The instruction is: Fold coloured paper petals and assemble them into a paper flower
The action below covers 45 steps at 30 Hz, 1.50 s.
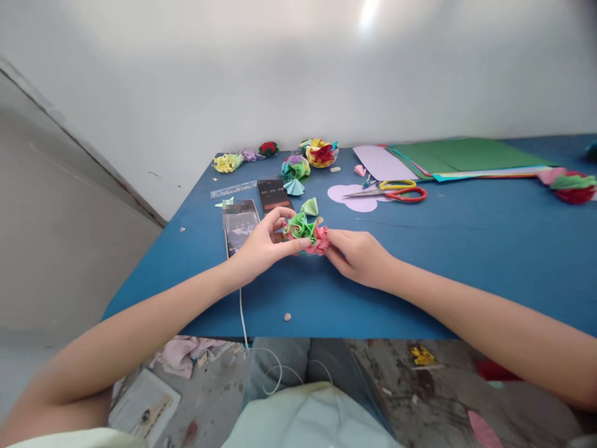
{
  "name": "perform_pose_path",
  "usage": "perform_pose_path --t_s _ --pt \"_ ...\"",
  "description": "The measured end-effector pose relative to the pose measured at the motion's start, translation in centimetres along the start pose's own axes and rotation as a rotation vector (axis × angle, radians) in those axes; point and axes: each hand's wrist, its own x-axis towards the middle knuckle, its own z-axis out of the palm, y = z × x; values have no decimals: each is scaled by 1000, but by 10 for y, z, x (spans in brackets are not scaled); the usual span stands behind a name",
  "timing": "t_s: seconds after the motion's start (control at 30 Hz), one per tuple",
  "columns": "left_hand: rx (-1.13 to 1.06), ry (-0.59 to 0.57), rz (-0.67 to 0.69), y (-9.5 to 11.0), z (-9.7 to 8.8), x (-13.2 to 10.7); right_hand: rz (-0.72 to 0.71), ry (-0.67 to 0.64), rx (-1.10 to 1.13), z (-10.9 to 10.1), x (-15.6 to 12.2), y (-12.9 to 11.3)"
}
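Observation:
Between both hands, just above the blue table [326, 298], is a green and pink paper flower [298, 228] with curled, ruffled petals. My left hand [265, 241] grips its green side, thumb across the front and fingers behind. My right hand [357, 255] pinches the pink edge on the other side; its fingertips are partly hidden. A folded light-green paper cone [310, 206] lies right behind the flower. Close to my left wrist lies a phone [241, 218] with a white cable [242, 317], and a second phone [274, 194] showing a timer is behind it.
Red-and-yellow scissors [396, 190] rest on a lilac flower-shaped paper cutout [345, 198]. Coloured paper sheets [471, 155] are stacked at the back right. Several finished paper flowers [321, 153] stand along the back, another [573, 186] at far right. A clear ruler [233, 190] lies left.

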Motion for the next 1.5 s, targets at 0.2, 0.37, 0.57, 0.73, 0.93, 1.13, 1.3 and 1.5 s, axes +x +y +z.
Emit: perform_pose_path --t_s 0.2,0.37,0.57,0.73,0.93,1.13,1.3,1.5 --pt "-65 -24 -51 6 -2 -1 22 -6 15 0 1 2" --pt "-278 -23 -107 10 -5 1 5 -39 46 -5 3 1" --pt "-450 79 -205 9 -9 6 -14 -56 99 -11 4 0" --pt "-437 41 -227 7 -6 4 90 114 28 -5 3 2" --pt "-455 -25 -233 8 -4 2 113 408 -81 -5 2 3" --pt "-507 -40 -201 9 -2 2 -84 487 -146 -8 0 3" --pt "-517 -86 -241 5 1 1 -98 497 -139 -10 1 -1" --pt "-497 -212 -284 2 3 -2 -63 550 -210 -12 3 -6"
